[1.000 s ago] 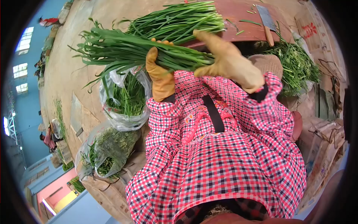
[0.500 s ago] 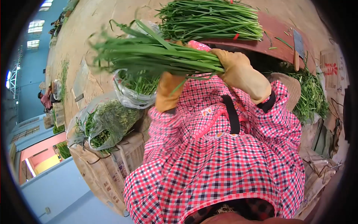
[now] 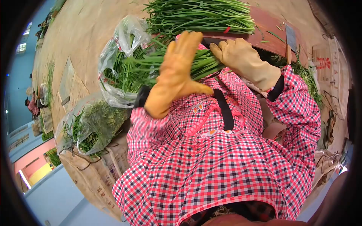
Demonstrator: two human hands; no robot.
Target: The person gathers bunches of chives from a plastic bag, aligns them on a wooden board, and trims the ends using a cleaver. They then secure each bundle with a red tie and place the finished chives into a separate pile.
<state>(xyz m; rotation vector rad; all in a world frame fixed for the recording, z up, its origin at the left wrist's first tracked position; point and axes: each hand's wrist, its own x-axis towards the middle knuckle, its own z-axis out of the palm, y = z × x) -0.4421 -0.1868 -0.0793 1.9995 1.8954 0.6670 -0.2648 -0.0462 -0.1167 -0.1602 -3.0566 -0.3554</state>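
Observation:
A loose bunch of garlic chives (image 3: 206, 64) lies across my lap, its pale stem ends towards the right. My right hand (image 3: 247, 62), in a tan rubber glove, has its fingers curled at those stem ends. Over the leafy part, my left hand (image 3: 174, 75) in an orange-yellow glove is stretched out flat, thumb apart; it covers part of the bunch. The leaf tips blur towards an open plastic bag (image 3: 130, 41) of greens on the left. Just beyond my hands, a large pile of garlic chives (image 3: 200, 16) rests on a reddish board (image 3: 264, 41).
A cleaver (image 3: 290, 39) with a wooden handle lies at the board's right end. Another clear bag of greens (image 3: 98, 124) sits at my left on a covered crate. Trimmed greens (image 3: 307, 81) are heaped at my right. Far left, a person (image 3: 33, 107) sits in the hall.
The bunch has come down from its raised position, its leaves now lower by the bag. My left hand has swung from beneath the bunch to over it, fingers extended. My right hand stays at the stem ends.

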